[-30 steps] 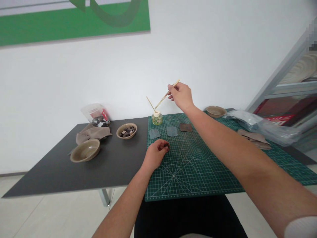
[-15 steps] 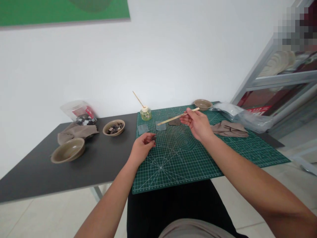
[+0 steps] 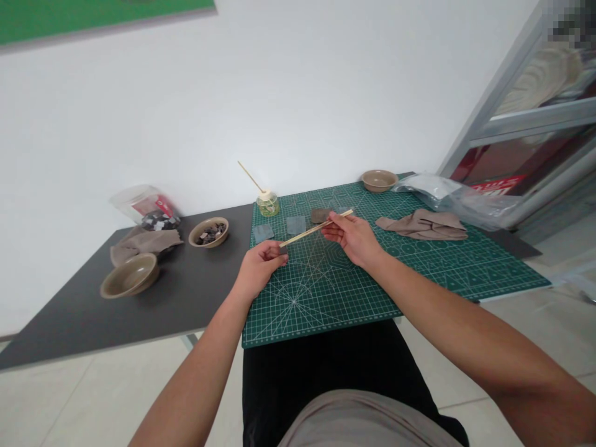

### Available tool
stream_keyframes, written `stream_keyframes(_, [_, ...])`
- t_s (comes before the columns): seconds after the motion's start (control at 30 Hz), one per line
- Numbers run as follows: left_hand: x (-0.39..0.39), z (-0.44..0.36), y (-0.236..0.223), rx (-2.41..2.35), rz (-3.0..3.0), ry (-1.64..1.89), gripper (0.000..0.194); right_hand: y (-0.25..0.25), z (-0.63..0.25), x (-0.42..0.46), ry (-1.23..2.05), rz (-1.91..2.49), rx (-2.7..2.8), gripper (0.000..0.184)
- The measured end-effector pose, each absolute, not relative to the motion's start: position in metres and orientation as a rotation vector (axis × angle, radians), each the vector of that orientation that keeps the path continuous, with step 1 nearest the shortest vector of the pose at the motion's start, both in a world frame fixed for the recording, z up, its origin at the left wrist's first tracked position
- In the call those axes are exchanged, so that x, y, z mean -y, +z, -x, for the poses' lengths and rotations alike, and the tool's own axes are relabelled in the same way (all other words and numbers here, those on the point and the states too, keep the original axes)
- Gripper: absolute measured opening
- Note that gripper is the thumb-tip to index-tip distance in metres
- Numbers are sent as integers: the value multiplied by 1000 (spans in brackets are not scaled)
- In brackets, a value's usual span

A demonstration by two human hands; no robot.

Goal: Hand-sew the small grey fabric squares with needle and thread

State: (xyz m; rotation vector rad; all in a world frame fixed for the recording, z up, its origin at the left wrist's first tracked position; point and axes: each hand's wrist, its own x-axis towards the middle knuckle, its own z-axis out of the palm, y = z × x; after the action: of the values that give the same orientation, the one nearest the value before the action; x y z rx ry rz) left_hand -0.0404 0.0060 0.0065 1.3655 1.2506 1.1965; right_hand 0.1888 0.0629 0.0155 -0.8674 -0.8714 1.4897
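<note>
My right hand (image 3: 351,239) pinches a thin, pale wooden stick (image 3: 305,234), which slants down to the left over the green cutting mat (image 3: 321,298). The stick's lower end is at the fingers of my left hand (image 3: 261,264). My left fingers are closed on a small dark piece, mostly hidden by them. Behind my hands, two grey-blue square pieces (image 3: 295,225) and a brown square piece (image 3: 320,215) lie on the mat. A small jar (image 3: 269,205) of yellowish-green contents stands behind them, a thin stick rising from its cream top.
Left on the dark table (image 3: 195,298) are a bowl of dark chips (image 3: 209,233), another bowl (image 3: 130,277), a brown cloth (image 3: 144,245) and a clear tub (image 3: 146,208). To the right are a bowl (image 3: 379,180), a folded cloth (image 3: 423,225) and a plastic bag (image 3: 456,195).
My right hand has moved down and left, bringing the stick's lower end to my left fingers. The camera view has shifted slightly.
</note>
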Motion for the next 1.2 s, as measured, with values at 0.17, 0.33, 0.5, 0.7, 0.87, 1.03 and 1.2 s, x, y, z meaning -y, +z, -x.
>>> stream_keyframes(0.17, [-6,41,6,-1274,-1392,1205,28,13,-189,-64,1496,864,876,14])
stream_keyframes(0.33, [-7,42,5,-1294,-1356,1312,34,14,-190,-65,1490,874,814,11])
stream_keyframes(0.5, [-9,45,4,-1324,-1366,1480,26,16,-191,-66,1472,878,771,13])
stream_keyframes(0.7, [-7,43,5,-1375,-1498,1369,33,14,-189,-65,1484,902,838,12])
stream_keyframes(0.87, [-4,42,7,-1443,-1547,1298,33,14,-188,-63,1508,898,868,14])
stream_keyframes(1.03, [-6,44,6,-1485,-1554,1280,34,16,-189,-63,1479,904,859,15])
stream_keyframes(1.2, [-11,49,-1,-1459,-1520,1311,34,16,-192,-65,1411,891,814,16])
